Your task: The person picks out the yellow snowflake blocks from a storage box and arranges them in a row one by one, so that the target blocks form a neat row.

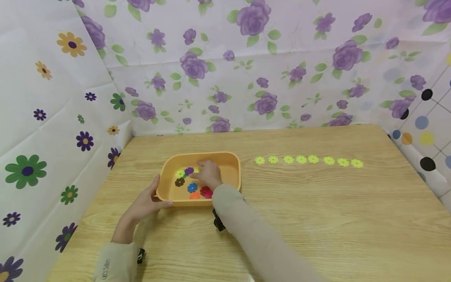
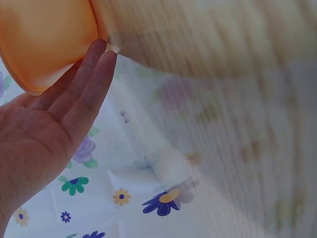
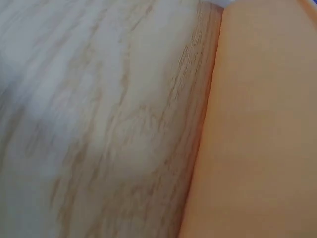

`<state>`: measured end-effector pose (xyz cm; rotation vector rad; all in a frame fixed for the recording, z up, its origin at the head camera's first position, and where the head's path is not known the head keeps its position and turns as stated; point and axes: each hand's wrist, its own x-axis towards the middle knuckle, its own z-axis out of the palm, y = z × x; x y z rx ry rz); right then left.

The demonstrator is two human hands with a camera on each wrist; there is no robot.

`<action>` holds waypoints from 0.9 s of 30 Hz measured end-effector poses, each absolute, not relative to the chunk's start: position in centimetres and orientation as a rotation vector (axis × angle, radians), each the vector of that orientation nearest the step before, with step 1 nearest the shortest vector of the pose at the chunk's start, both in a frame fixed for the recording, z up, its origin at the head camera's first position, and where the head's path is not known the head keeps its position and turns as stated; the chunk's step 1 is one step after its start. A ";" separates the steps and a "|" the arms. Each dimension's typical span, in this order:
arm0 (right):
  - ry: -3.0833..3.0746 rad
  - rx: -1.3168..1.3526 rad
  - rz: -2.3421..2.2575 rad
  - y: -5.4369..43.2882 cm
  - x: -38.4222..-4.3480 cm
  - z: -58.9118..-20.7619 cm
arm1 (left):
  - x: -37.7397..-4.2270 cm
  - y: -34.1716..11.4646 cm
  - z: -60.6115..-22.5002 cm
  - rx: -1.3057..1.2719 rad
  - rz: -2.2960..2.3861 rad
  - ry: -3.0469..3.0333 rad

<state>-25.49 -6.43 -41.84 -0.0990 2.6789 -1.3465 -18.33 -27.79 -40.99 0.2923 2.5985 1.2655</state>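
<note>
An orange plastic basin [image 1: 230, 172] stands on the table, holding several small flower-shaped plastic discs. Among them are a yellow-green disc [image 1: 180, 174], a purple disc [image 1: 189, 170], a brown disc [image 1: 179, 182], a blue disc [image 1: 192, 187] and a red disc [image 1: 204, 190]. My left hand [image 1: 144, 203] holds the basin's left front corner, thumb along the front and fingers at the left side. Inside the basin is my right hand [image 1: 209, 175], its index finger and thumb spread apart near the purple disc. Its other fingers are hidden. The right wrist view shows only the basin's outer wall [image 3: 262, 124] and wood.
To the right of the basin, a row of several yellow-green flower discs [image 1: 301, 159] lies across the wooden table [image 1: 317, 219]. A flower-printed sheet [image 1: 246, 78] hangs behind the table, and other patterned sheets line the left and right sides.
</note>
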 end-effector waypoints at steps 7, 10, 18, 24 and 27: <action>2.720 -0.092 -1.286 -6.5 -26.1 -42.4 | -18.4 -27.5 -40.4 0.281 1.250 2.613; 2.759 -0.077 -1.187 -6.6 -26.5 -42.9 | -18.5 -27.5 -40.4 0.285 1.247 2.615; 2.854 -0.103 -0.908 -6.8 -27.4 -43.7 | -18.6 -27.4 -40.7 0.290 1.253 2.617; 2.857 -0.124 -0.787 -7.1 -27.4 -43.8 | -18.4 -27.4 -40.9 0.285 1.278 2.601; 2.852 -0.123 -0.801 -7.2 -27.3 -43.9 | -18.3 -27.4 -40.9 0.280 1.283 2.602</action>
